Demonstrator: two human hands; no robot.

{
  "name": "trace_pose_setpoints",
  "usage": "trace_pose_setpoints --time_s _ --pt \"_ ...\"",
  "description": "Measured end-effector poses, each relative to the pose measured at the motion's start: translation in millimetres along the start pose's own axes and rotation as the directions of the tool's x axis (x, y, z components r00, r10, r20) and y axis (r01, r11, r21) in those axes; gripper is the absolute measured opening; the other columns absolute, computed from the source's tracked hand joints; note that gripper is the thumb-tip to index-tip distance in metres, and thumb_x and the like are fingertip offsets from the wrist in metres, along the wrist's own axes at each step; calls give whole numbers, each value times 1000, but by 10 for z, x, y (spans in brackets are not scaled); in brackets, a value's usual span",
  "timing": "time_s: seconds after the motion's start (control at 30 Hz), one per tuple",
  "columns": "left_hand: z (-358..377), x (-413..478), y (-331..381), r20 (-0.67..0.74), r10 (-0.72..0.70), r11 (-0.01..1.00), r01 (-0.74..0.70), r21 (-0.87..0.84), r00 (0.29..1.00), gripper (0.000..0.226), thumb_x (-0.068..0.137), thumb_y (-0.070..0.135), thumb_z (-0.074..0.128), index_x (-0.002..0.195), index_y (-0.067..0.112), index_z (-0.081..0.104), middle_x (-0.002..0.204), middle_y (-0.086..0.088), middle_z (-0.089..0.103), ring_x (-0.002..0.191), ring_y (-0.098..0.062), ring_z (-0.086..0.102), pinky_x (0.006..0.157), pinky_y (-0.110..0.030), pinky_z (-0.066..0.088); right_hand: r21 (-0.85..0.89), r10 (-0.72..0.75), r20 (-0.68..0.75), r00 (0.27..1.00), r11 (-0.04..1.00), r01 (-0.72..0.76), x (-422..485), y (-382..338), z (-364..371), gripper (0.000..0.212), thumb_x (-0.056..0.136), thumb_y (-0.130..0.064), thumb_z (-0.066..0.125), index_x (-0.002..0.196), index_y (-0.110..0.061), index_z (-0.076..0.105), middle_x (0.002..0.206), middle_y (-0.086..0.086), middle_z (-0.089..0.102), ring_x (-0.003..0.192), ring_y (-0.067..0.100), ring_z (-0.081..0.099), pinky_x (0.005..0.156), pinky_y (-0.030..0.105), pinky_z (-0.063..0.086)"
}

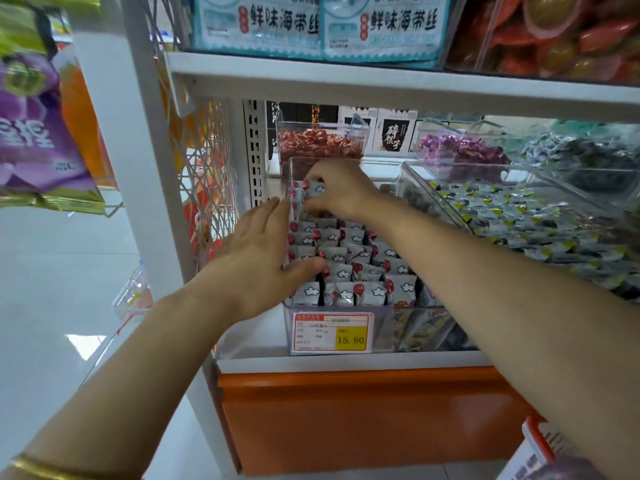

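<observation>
Step in hand: tidying small white packets into upright rows inside a clear bin on a shop shelf; judging by the neat front rows and the looser back, the work is well along.
Right grip: curled narrow at the back of the bin, fingertips pinching one or two packets there; the hand hides exactly how many.
Left grip: wide and flat, fingers straight along the bin's left side, thumb lying across the rows near the front, holding nothing.
Where the packets lie: most stand on edge in the bin, between the two grips; the pinched ones sit at the far left corner, just beyond the left fingertips.
Next move, as I judge it: set the pinched packets down upright into the back row while the flat hand braces the stack, so that nothing topples sideways.
Around it: a price tag on the bin's front, a second bin of yellow-marked packets to the right, a tub of red sweets behind.
</observation>
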State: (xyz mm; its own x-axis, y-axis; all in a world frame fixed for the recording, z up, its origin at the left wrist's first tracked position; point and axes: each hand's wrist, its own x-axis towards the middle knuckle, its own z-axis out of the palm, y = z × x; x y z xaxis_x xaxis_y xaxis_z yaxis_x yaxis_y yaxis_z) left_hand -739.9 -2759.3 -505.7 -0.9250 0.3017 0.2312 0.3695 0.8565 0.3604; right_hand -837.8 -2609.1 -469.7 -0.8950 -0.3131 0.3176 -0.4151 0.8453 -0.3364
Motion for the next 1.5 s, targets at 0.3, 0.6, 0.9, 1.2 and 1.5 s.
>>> trace_pose_setpoints --time_s 0.3,0.6,0.9,1.2,1.5 --pt "-10 -15 15 26 12 999 -11 -40 1000 94 81 62 43 149 20 -6 158 1 -3 143 -12 -3 114 -33 4 45 17 161 987 999 -25 166 69 15 24 93 -8 46 105 -14 67 108 4 66 105 22 61 94 39 46" --pt "-10 -15 21 47 11 996 -7 -87 999 96 78 64 41 149 21 -8 157 5 -2 141 -9 -3 113 -32 5 -250 23 28 999 968 -15 355 69 212 13 85 -24 66 95 -17 70 119 8 61 120 28 47 99 44 43" --pt "10 -3 12 30 3 990 2 -144 1000 94 80 62 44 149 24 -8 157 9 0 139 -5 -1 112 -31 6 -33 14 -93 996 999 -17 330 -15 38 9 91 -14 54 89 -8 61 98 9 65 88 19 59 78 31 48" --pt "-7 -43 13 -61 -54 980 41 -197 997 79 88 54 42 150 23 4 158 1 6 144 -17 4 113 -34 8 397 220 -542 811 918 16 -380 0 -276 6 94 -7 50 93 -3 54 82 -5 53 77 9 53 65 12 42" --pt "-94 -233 129 -324 -99 960 5 -279 941 50 93 35 48 138 14 43 138 -8 40 130 -23 35 108 -39 33 806 468 -314 826 592 -29 -1271 -100 -363 12 95 -5 50 83 -8 53 72 3 60 51 7 57 52 23 54"
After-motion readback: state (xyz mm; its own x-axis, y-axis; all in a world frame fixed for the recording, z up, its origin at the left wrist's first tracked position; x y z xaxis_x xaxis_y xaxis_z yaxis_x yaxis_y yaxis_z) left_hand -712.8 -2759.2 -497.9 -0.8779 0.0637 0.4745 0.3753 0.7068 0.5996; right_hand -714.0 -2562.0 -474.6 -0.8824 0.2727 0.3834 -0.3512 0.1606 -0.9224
